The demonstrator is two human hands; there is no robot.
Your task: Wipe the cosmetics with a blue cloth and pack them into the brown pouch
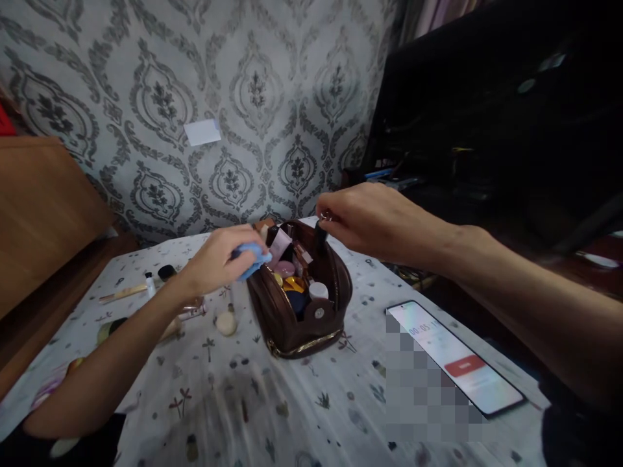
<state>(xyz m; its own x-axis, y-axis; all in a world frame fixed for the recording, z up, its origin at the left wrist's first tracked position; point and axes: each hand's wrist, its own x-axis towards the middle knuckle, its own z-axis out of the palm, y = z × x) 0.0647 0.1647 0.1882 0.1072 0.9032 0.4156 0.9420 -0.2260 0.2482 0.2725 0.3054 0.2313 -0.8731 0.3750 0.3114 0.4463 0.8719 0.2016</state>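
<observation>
A brown makeup bag (pixel 263 318) with a gold zipper stands unzipped on the cloth-covered table. Inside it lie a white-lidded jar (pixel 318 291), a pink tube (pixel 280 246), a yellow item (pixel 294 284) and several other cosmetics. My left hand (pixel 228 254) is closed around a crumpled blue cloth (pixel 252 261) at the bag's left rim. Over the far right rim, my right hand (pixel 363 217) pinches a small dark object (pixel 320 235) with something shiny near the fingers. Its kind is unclear, and I cannot tell whether it is part of the bag.
A phone (pixel 457 363) with a running timer lies to the right. Left of the bag are a round beige sponge (pixel 226 323), a slim beige tube (pixel 124 294) and other cosmetics, partly behind my left arm. A large black screen (pixel 487 117) stands at the right, a patterned wall behind.
</observation>
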